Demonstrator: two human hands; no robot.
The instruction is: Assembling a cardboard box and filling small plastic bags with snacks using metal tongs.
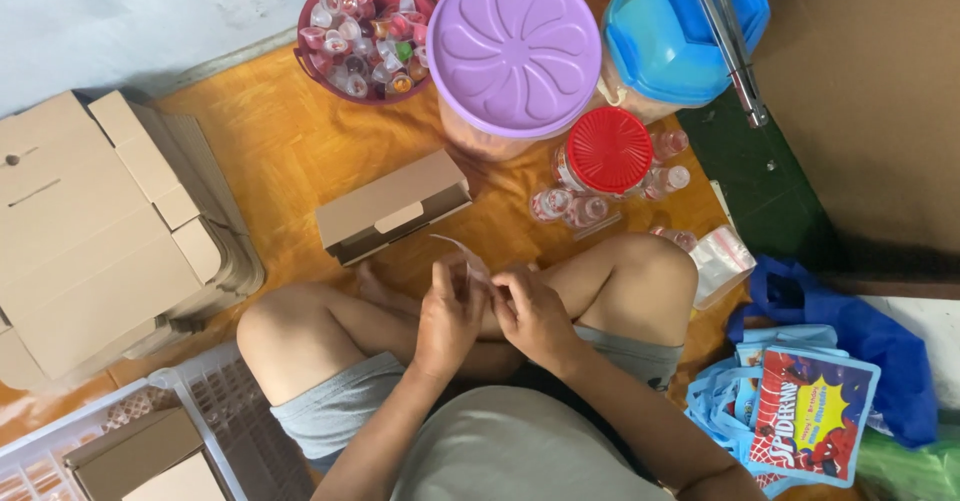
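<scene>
A seated person's left hand [447, 313] and right hand [533, 313] are both pinching a small clear plastic bag [463, 255]; a closed brown cardboard box [393, 206] is lying just beyond their grip.

The only camera sits on my head and looks almost straight down over my chest and crossed legs, close enough that my left hand [447, 313] and right hand [535, 313] sit just below the middle of the view. Its top edge faces away from me, taking in the orange floor mat [290, 151], the round purple plastic lid [514, 47] and the stack of flat brown cardboard boxes [95, 231] at my left. No second view overlaps this one.
</scene>
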